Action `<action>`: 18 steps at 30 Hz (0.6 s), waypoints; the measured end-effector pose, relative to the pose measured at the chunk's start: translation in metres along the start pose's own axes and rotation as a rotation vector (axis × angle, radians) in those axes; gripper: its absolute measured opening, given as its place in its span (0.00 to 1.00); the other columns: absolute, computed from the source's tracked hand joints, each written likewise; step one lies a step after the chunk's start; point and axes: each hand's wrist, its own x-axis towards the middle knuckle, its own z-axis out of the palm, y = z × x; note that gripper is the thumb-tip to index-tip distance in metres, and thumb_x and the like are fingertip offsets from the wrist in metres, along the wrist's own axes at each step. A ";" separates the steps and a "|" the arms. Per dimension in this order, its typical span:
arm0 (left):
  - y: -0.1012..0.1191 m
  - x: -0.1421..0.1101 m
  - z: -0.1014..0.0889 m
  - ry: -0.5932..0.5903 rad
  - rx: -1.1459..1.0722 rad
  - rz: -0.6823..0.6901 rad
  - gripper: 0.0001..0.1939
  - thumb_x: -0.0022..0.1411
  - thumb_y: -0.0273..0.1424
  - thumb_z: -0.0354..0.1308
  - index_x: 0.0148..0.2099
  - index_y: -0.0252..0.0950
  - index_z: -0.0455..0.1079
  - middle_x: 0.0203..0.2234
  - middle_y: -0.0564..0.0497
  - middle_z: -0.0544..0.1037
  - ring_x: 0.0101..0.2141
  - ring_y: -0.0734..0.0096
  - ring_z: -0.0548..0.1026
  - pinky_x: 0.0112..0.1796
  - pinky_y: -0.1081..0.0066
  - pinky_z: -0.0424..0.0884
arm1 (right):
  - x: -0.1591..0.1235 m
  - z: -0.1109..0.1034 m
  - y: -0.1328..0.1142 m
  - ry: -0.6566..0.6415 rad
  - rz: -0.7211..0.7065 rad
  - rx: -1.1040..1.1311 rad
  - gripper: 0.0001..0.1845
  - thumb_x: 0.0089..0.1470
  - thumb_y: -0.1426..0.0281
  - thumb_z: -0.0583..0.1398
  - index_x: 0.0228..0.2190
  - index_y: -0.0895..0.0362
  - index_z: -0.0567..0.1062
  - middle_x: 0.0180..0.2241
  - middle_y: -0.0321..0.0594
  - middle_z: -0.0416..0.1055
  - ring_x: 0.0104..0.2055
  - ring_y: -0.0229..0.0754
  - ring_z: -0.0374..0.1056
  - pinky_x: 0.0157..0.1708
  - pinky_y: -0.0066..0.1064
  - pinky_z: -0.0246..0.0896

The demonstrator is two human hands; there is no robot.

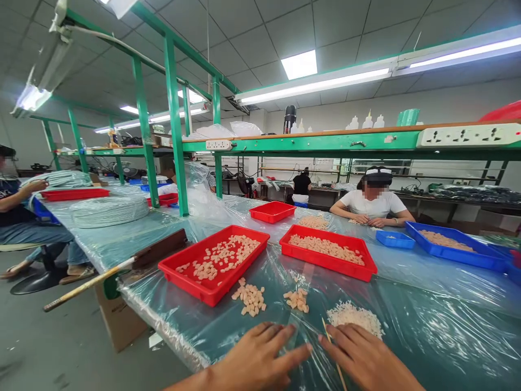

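Observation:
My left hand (264, 355) hovers low over the plastic-covered table with its fingers stretched apart and nothing in them. In my right hand (362, 353) a thin wooden stick (324, 326) runs between the thumb and fingers, its tip pointing away from me. Just beyond the right fingers lies a heap of small white pieces (355, 315). A small pile of peach-coloured pieces (297, 300) sits ahead of the gap between my hands. To its left is a larger peach pile (249, 297), nearer my left hand.
Two red trays (191, 290) (325, 266) hold more peach pieces, with another red tray (272, 212) behind. Blue trays (456, 258) stand at right, near a seated co-worker (370, 201). A wooden-handled brush (122, 264) juts over the left edge. Green posts (176, 130) carry a shelf.

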 end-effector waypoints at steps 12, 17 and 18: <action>-0.040 0.007 0.020 -0.165 -0.057 -0.112 0.06 0.64 0.30 0.48 0.39 0.39 0.66 0.33 0.53 0.76 0.33 0.67 0.74 0.36 0.70 0.67 | -0.021 0.054 0.000 -0.072 0.006 -0.040 0.32 0.61 0.85 0.35 0.27 0.60 0.75 0.25 0.41 0.75 0.22 0.41 0.68 0.24 0.32 0.60; -0.047 0.024 0.046 -0.133 -0.025 0.002 0.03 0.62 0.30 0.53 0.39 0.38 0.67 0.30 0.55 0.77 0.29 0.70 0.74 0.31 0.72 0.63 | -0.011 0.057 0.002 -0.133 -0.046 -0.015 0.40 0.64 0.81 0.29 0.24 0.58 0.75 0.26 0.40 0.75 0.23 0.40 0.69 0.26 0.33 0.63; -0.049 0.026 0.051 -0.111 -0.020 0.026 0.03 0.62 0.30 0.53 0.38 0.38 0.67 0.29 0.55 0.77 0.28 0.70 0.74 0.30 0.72 0.62 | -0.010 0.057 0.003 -0.141 -0.061 -0.007 0.40 0.64 0.81 0.28 0.24 0.57 0.75 0.26 0.39 0.76 0.23 0.39 0.69 0.26 0.33 0.64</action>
